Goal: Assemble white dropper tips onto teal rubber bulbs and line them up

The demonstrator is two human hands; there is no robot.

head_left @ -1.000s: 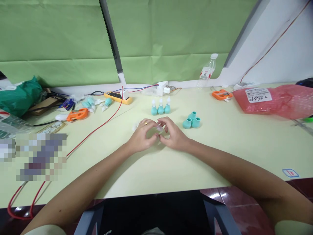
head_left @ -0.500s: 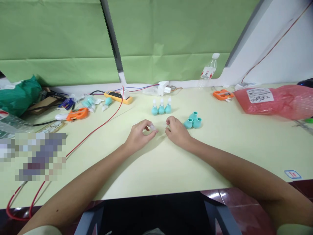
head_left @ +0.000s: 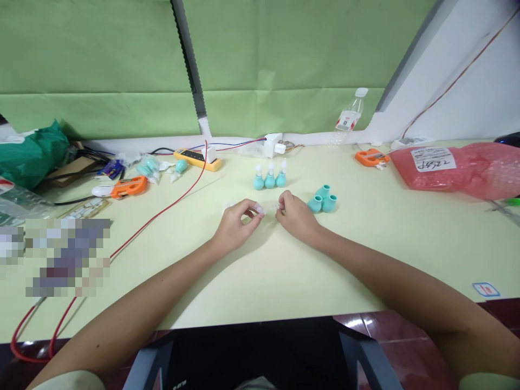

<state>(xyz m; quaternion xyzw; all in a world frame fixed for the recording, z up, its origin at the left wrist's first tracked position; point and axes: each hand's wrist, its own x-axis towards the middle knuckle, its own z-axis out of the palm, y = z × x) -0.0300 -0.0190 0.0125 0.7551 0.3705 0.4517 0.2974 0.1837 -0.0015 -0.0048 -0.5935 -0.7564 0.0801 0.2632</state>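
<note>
Left hand [head_left: 235, 223], one: thumb and fingertips pinched on a small translucent piece [head_left: 260, 209], held above the pale tabletop [head_left: 244, 287]. Right hand [head_left: 297, 218], one: fingertips closed on a tiny, see-through part [head_left: 275, 206], mostly hidden, its form too small to tell. The two parts face each other, near but seemingly apart. Teal bulbs with translucent tops [head_left: 270, 181], three, upright in a row beyond the hands. Open-mouthed teal bulbs [head_left: 329, 203], three, clustered beside the right hand. Step, as judged: two-handed handling of small parts, joining or separating undetermined. Next move calls for steady pinches, careful alignment and light fingertip pressure.
</note>
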